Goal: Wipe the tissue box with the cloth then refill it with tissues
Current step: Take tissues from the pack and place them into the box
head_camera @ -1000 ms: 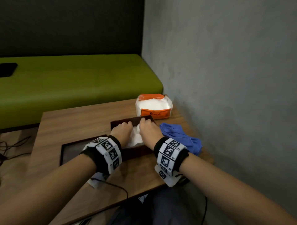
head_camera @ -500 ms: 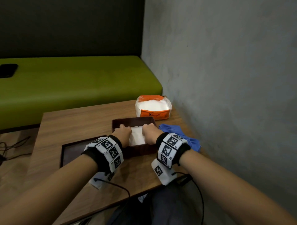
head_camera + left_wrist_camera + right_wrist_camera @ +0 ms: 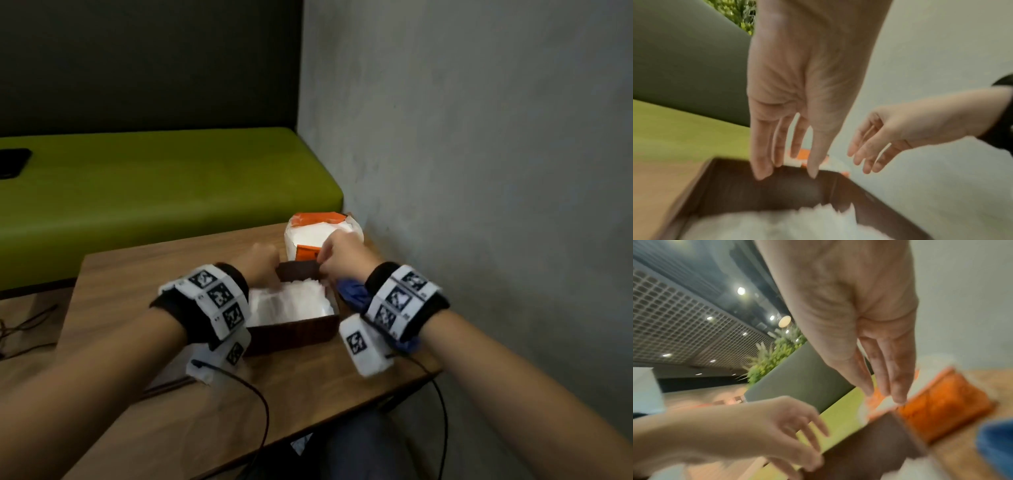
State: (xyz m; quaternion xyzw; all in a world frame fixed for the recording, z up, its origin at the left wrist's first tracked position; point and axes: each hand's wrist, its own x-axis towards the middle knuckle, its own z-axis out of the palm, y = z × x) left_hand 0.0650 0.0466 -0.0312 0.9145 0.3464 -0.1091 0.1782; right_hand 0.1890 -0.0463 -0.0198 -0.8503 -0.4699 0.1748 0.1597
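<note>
Wooden bench [image 3: 335, 370] by a grey wall carried the brown tissue box [image 3: 291, 330], tissues [image 3: 291, 303] inside, both hands [image 3: 797, 91] [image 3: 885, 138] relaxed, holding nothing, apparently reaching toward the orange refill pack [image 3: 310, 251]; blue cloth [image 3: 352, 294] beside it.

The tissue box [image 3: 291, 330] is dark brown with a faint wood grain, and the tissues [image 3: 291, 303] inside it are plain white. Behind it the tissue pack [image 3: 308, 236] is orange and white. The cloth [image 3: 352, 294] is deep blue. The desk [image 3: 144, 274] is mid-brown with straight wood grain. Both wrist bands [image 3: 212, 301] are white over black, printed with black-and-white square codes. The bench seat [image 3: 164, 185] is lime green, its back probably charcoal, and the wall [image 3: 479, 137] mottled grey.
</note>
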